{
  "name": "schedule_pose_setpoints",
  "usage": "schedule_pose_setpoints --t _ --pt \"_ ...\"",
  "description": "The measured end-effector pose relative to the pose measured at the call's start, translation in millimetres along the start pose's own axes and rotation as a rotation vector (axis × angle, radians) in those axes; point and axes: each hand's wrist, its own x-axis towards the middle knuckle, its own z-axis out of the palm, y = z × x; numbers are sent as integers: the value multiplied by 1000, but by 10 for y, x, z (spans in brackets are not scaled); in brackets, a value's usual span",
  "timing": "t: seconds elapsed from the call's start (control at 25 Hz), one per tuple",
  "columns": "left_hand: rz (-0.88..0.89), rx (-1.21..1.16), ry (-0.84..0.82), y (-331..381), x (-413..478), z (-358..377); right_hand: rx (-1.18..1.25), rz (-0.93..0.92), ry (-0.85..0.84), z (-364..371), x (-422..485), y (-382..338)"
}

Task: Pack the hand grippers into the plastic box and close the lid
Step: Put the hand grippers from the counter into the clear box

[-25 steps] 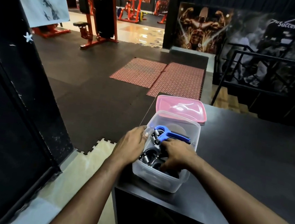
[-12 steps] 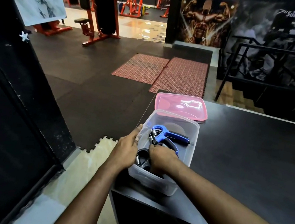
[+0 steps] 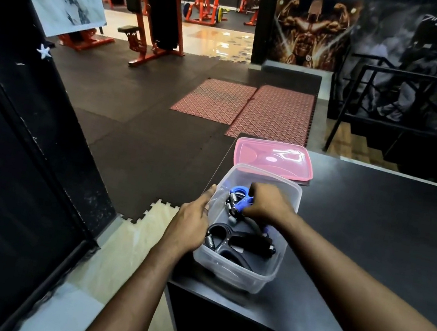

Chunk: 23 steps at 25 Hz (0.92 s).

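Note:
A clear plastic box (image 3: 288,188) stands near the left corner of a black counter (image 3: 375,220). Inside it lie a blue hand gripper (image 3: 238,197) at the far end and a black hand gripper (image 3: 239,244) at the near end. My right hand (image 3: 268,205) reaches into the box and is closed over the blue gripper's handles. My left hand (image 3: 190,224) presses against the box's left wall from outside. The pink lid (image 3: 273,158) lies flat on the counter just behind the box.
The counter's left edge and near corner drop to a tiled floor (image 3: 120,261) and dark rubber mats. Red patterned mats (image 3: 249,110) lie beyond. A black railing (image 3: 366,103) stands at the back right, red gym machines (image 3: 156,10) at the far left.
My right hand has moved from the near end of the box to the far end and now covers the blue gripper's handles, uncovering the black gripper. The left hand stays on the box's side.

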Motion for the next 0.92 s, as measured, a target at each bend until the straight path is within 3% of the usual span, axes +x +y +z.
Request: schedule_pose_setpoints --t 0.2,0.72,0.84,0.92 --pt "-11 6 3 -3 5 7 -198 38 -61 218 169 192" --pt "-26 16 -6 -2 9 12 -163 -25 -129 240 263 318" --pt "-24 19 -9 10 -12 -11 -142 0 -38 201 190 271" --pt "-19 73 -22 47 -16 -40 -128 7 146 75 89 231"
